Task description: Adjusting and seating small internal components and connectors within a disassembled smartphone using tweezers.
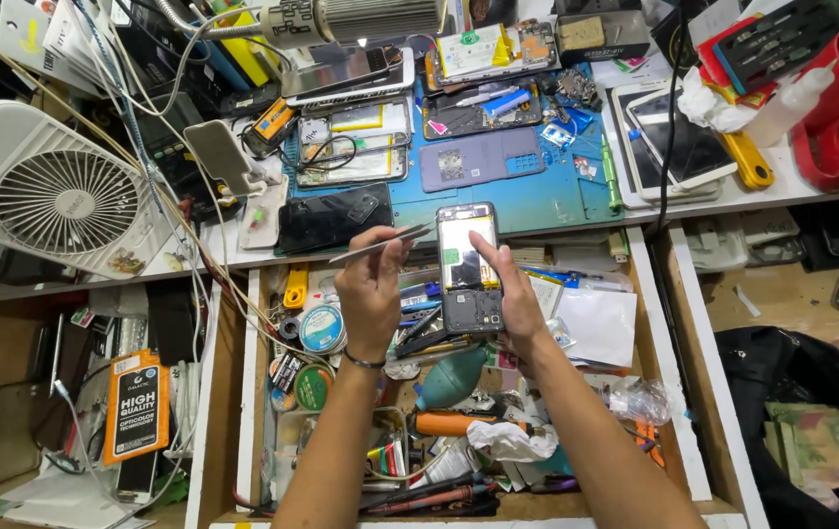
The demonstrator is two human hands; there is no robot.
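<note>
My right hand [510,299] holds an opened smartphone [466,264] upright over the open drawer, back cover off, its battery and circuit boards exposed. My left hand [370,289] grips a thin pair of metal tweezers [385,243], tips pointing right toward the phone's upper left edge. The tips stop just short of the phone or barely touch it; I cannot tell which. Both hands hover just in front of the workbench edge.
A blue repair mat [537,186] on the bench carries several dismantled phones and parts. A black phone [331,217] lies at its left, a white fan [57,191] farther left, tablets [679,147] at right. The open drawer [635,392] under my hands holds tape rolls, tools, a teal blower.
</note>
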